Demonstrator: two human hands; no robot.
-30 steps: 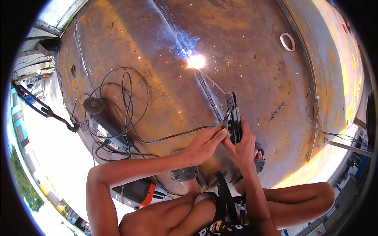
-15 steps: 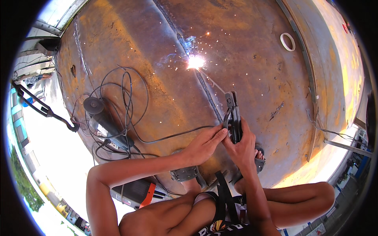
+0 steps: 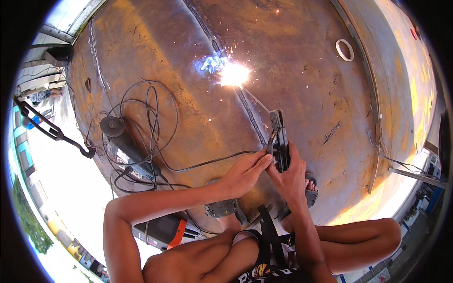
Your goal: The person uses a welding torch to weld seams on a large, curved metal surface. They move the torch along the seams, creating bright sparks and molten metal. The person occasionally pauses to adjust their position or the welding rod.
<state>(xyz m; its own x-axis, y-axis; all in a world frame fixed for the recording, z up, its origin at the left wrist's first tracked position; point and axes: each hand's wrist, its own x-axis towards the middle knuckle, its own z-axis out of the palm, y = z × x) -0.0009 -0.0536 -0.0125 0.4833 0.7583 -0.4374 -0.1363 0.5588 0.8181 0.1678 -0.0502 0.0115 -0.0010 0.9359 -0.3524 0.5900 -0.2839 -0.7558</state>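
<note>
Where the bare knees and forearms enter from the near edge, a black strap (image 3: pixel 268 236) is seen running down between them. Just beyond, the right hand (image 3: pixel 291 178) is wrapped around the black electrode holder (image 3: pixel 280 141), fingers (image 3: pixel 299 162) curled tight about its handle. The left hand (image 3: pixel 244 172) is laid against the holder's left side, fingers (image 3: pixel 259 162) held straight and pressed together, tips touching the holder; nothing is pinched by it. A sandalled foot (image 3: pixel 309 191) is seen just right of the right wrist, resting on the rusty steel plate (image 3: pixel 302 70). To the near left, an orange-and-black welding machine (image 3: pixel 165 231) is partly hidden under the left forearm. Farther left on the plate, an angle grinder (image 3: pixel 123 144) lies on its side inside loops of black cable (image 3: pixel 155 113). From the holder's far tip a thin electrode rod (image 3: pixel 257 100) is angled up-left to a bright arc (image 3: pixel 234 74) on the weld seam (image 3: pixel 250 118), with bluish smoke (image 3: pixel 211 62) just left of it and sparks scattered around. Far right, a white tape ring (image 3: pixel 345 49) lies flat on the plate, well apart from the hands.
</note>
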